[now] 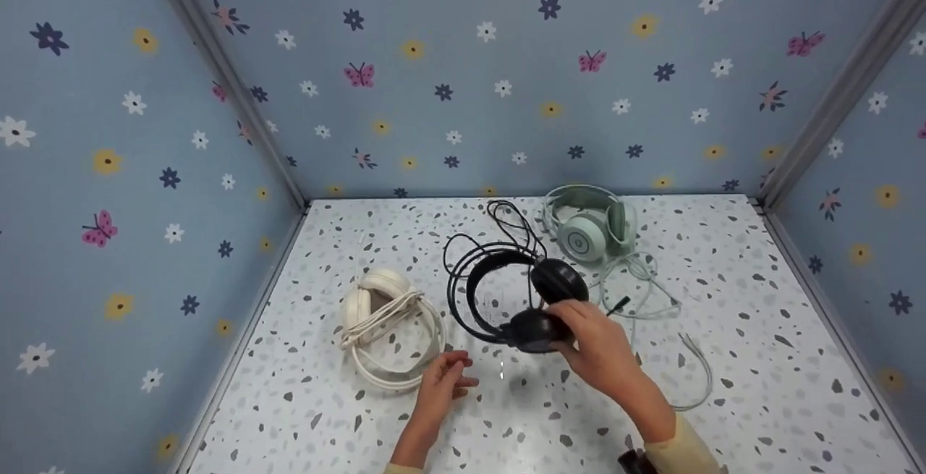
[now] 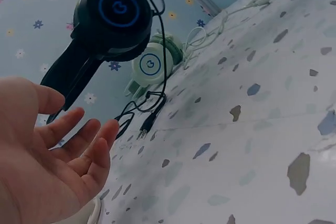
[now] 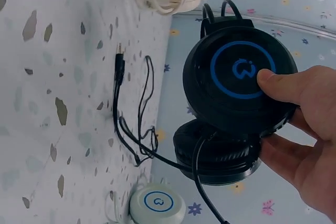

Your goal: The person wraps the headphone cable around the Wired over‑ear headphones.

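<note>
My right hand (image 1: 604,351) grips the black headphones (image 1: 539,331) by one ear cup, thumb on the blue ring of its outer face in the right wrist view. The headband points left, and the black cable (image 3: 118,103) trails onto the table. My left hand (image 1: 438,391) holds nothing; its fingers are loosely bent, palm facing the black headband in the left wrist view. Just beyond its fingertips in the head view lie the white headphones (image 1: 387,289), their cord wrapped around them.
Pale green headphones (image 1: 582,239) stand at the back right, and their cable (image 1: 709,380) runs forward over the speckled table (image 1: 781,387). Flowered panels (image 1: 477,98) enclose the back and both sides. A small dark object (image 1: 633,459) shows beside the right sleeve.
</note>
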The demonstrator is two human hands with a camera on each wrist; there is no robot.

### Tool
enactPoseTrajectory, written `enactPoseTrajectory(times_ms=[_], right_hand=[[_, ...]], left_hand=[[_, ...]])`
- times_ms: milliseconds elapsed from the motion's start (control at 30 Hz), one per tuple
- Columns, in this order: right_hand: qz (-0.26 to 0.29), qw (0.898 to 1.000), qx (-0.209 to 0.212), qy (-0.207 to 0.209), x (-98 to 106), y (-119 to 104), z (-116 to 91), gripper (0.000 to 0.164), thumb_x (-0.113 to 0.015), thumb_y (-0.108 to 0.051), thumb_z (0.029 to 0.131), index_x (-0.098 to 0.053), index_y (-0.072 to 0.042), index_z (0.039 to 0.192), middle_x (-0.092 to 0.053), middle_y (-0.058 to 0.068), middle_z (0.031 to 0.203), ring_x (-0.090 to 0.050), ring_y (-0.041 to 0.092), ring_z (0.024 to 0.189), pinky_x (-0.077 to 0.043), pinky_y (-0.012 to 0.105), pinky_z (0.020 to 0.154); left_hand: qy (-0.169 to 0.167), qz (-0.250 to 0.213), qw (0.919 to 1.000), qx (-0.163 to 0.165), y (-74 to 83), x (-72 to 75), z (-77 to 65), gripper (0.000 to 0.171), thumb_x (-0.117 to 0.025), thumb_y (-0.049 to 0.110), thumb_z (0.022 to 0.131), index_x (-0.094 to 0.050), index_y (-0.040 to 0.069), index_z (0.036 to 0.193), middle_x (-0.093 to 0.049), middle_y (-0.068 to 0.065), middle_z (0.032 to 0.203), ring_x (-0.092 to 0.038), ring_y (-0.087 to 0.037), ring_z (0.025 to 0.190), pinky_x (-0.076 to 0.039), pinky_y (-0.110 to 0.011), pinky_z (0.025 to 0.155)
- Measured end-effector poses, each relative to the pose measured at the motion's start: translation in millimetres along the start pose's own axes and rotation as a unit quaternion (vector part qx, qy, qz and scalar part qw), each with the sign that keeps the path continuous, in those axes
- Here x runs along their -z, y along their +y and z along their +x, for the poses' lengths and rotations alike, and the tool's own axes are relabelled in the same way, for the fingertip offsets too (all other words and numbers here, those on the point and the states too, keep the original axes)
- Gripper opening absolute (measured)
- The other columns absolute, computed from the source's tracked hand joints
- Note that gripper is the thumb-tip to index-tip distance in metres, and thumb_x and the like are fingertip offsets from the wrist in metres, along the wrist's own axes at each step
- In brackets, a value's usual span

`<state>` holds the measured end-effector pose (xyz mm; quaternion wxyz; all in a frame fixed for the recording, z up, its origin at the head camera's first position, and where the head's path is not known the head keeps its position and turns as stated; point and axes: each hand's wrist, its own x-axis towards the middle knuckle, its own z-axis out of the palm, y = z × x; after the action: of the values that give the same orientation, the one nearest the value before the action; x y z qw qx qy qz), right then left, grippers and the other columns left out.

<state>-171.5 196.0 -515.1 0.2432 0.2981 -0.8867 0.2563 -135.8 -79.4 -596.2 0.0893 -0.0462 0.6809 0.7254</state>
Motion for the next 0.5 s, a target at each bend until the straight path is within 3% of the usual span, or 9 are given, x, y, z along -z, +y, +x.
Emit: enactPoseTrajectory(times_ms=[133, 300, 400, 500], right_hand=[[0.004, 1.000, -0.001, 0.007, 10, -16, -25, 0.056, -0.089, -0.006, 0.065, -0.065, -0.016, 0.115, -0.062, -0.003, 0.115, -0.060, 0.018, 0.104, -0.054, 0.038, 0.079], [0.012, 1.000, 0.012, 0.010, 19, -29, -47, 0.056, -0.089, -0.005, 0.065, -0.066, -0.017, 0.114, -0.063, -0.004, 0.115, -0.060, 0.018, 0.103, -0.053, 0.038, 0.081], [0.007, 1.000, 0.028, 0.009, 21, -35, -54, 0.058, -0.089, -0.004, 0.063, -0.067, -0.016, 0.114, -0.063, -0.006, 0.114, -0.060, 0.018, 0.102, -0.053, 0.038, 0.080], [-0.003, 0.999, 0.053, 0.014, 22, -40, -60, 0.059, -0.089, -0.003, 0.060, -0.067, -0.015, 0.114, -0.063, -0.005, 0.113, -0.061, 0.019, 0.102, -0.054, 0.038, 0.077]], left_hand=[[-0.003, -0.066, 0.9978, 0.005, 5.9, 3.7, -0.1, 0.052, -0.041, 0.032, 0.104, -0.033, -0.003, 0.142, -0.052, -0.021, 0.129, -0.065, -0.034, 0.099, -0.052, -0.044, 0.085], [-0.059, -0.095, 0.9937, 0.011, 22.4, 2.5, 1.8, 0.064, -0.048, 0.036, 0.101, -0.021, 0.000, 0.147, -0.038, -0.026, 0.140, -0.062, -0.038, 0.103, -0.050, -0.049, 0.088], [-0.073, -0.088, 0.9931, 0.024, 30.4, -0.9, 2.3, 0.072, -0.057, 0.033, 0.097, -0.020, -0.001, 0.148, -0.042, -0.025, 0.135, -0.063, -0.036, 0.098, -0.052, -0.047, 0.083], [-0.058, -0.091, 0.9935, 0.037, 34.7, -4.4, 2.1, 0.074, -0.066, 0.027, 0.092, -0.023, -0.003, 0.145, -0.049, -0.021, 0.123, -0.065, -0.031, 0.091, -0.054, -0.045, 0.080]])
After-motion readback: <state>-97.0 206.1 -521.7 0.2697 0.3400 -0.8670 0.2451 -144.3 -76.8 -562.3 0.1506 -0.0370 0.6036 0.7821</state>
